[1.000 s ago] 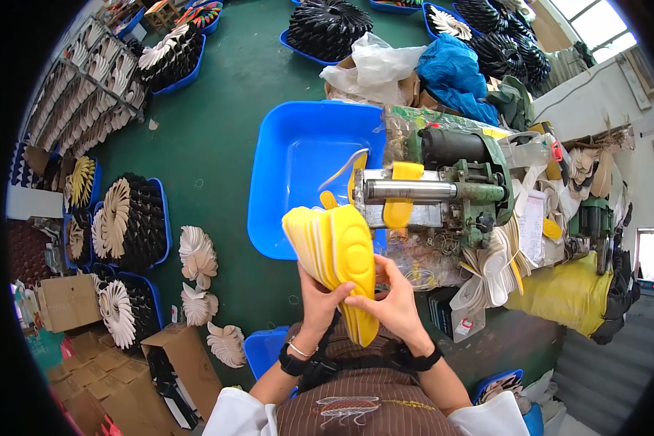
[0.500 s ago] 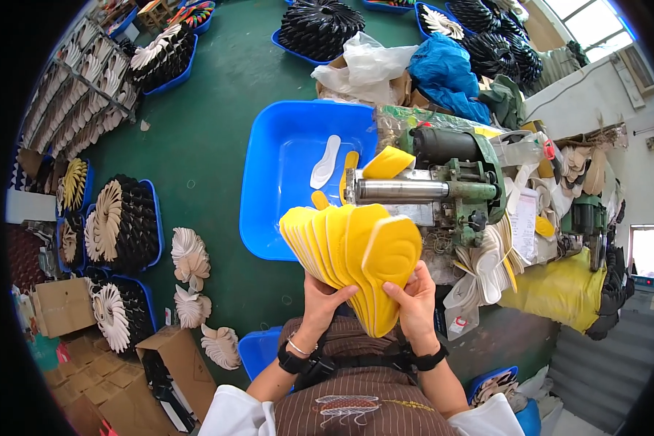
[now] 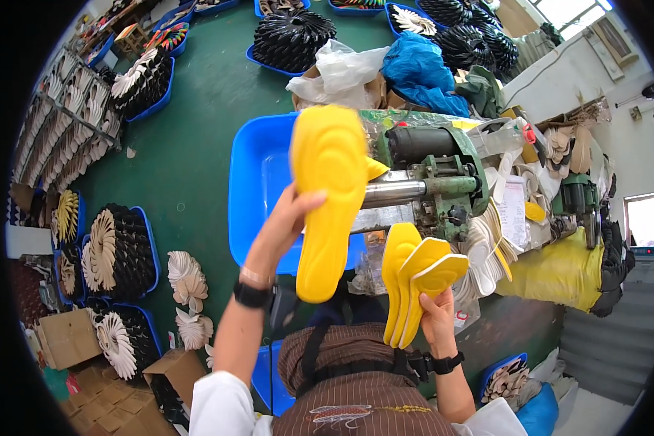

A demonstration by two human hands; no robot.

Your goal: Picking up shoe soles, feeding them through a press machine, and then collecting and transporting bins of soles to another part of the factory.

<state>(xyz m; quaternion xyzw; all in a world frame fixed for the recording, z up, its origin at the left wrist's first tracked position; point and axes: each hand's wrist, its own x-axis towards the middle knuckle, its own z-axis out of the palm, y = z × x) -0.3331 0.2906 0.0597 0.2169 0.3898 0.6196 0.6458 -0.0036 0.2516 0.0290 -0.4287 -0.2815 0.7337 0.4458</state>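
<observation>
My left hand (image 3: 287,218) is closed on yellow shoe insoles (image 3: 330,156), lifted in front of the blue tub; the front one hides how many lie behind it. Lower and to the right, my right hand (image 3: 437,320) grips a small fan of yellow insoles (image 3: 407,291) with pale edges, thumb on the front one. Beyond both hands is a green machine (image 3: 450,173) with a shiny metal roller (image 3: 394,192). A yellow piece (image 3: 376,168) sits by the roller, partly covered by the raised insoles.
The blue tub (image 3: 241,196) stands left of the machine. White insoles (image 3: 479,243) hang in a bundle at the bench's right, near a yellow sheet (image 3: 552,272). Pale insole stacks (image 3: 187,280) lie on the green floor at left, beside blue crates of black and beige pieces (image 3: 127,247).
The single fan of yellow insoles held by both hands is now split. My left hand has risen up and left with its part; my right hand has moved slightly right and down with several.
</observation>
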